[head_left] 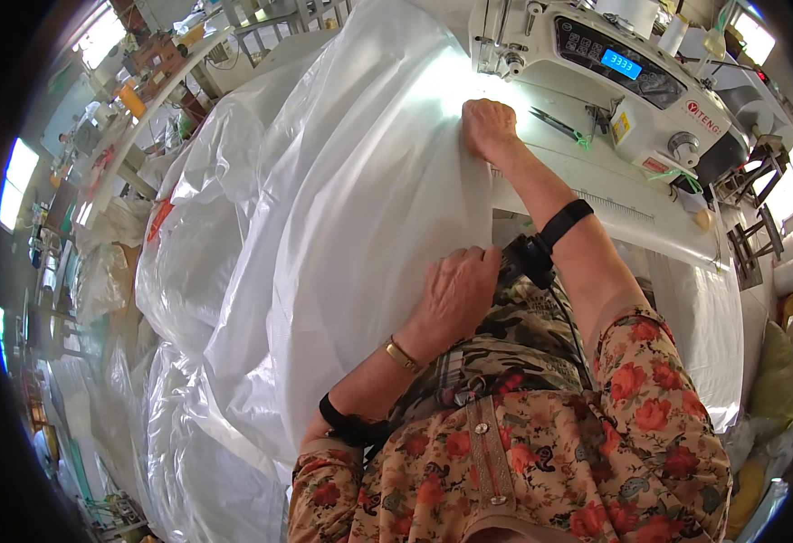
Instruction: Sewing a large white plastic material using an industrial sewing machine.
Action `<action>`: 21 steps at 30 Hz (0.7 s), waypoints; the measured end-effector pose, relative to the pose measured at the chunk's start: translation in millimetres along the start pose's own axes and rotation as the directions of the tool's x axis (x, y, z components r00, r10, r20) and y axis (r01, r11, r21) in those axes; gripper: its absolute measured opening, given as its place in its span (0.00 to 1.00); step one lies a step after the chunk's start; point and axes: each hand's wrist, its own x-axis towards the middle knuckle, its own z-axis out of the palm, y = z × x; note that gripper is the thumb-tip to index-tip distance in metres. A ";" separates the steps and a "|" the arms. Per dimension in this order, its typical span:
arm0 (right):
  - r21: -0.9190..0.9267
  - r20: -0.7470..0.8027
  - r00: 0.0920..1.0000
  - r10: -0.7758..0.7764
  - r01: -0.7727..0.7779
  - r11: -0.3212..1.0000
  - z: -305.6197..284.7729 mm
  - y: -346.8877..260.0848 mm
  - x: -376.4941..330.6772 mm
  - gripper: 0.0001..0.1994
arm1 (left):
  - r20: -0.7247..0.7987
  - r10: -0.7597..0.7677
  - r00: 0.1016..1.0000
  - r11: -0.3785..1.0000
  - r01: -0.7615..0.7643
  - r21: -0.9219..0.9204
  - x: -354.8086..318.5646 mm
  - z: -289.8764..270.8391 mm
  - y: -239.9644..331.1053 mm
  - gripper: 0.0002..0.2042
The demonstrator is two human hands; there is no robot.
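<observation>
Both hands rest on a large sheet of white translucent fabric (351, 226) that fills the middle of the frame. Her left hand (455, 290), at centre, lies palm-down with fingers curled over the fabric's edge, pinching it near the lap; the right hand (489, 127), higher up at upper centre, presses flat with fingers bent on the same edge, just before the needle area of a white sewing machine (614, 63) at the upper right. From there the fabric spills over the machine's table (614, 213) and down toward the lower left in loose folds. Small snips (555, 122) lie on the table just right of the right hand. More white bundles (179, 244) pile at the left.
</observation>
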 end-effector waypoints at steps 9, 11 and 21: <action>0.215 0.052 0.984 0.170 -0.177 0.960 -10.7 -0.4 -58.0 0.06 | -0.078 -0.073 0.994 0.981 0.058 -0.185 0.6 13.5 13.3 0.06; 0.129 0.077 0.988 0.136 -0.145 0.981 -11.7 -2.2 -61.4 0.07 | 0.008 -0.042 0.999 0.989 0.043 -0.143 0.9 16.3 10.3 0.06; -0.008 -0.017 0.998 -0.058 0.058 0.998 1.9 -1.2 -13.8 0.05 | -0.095 -0.004 0.995 1.000 0.004 0.001 28.7 16.9 -21.4 0.04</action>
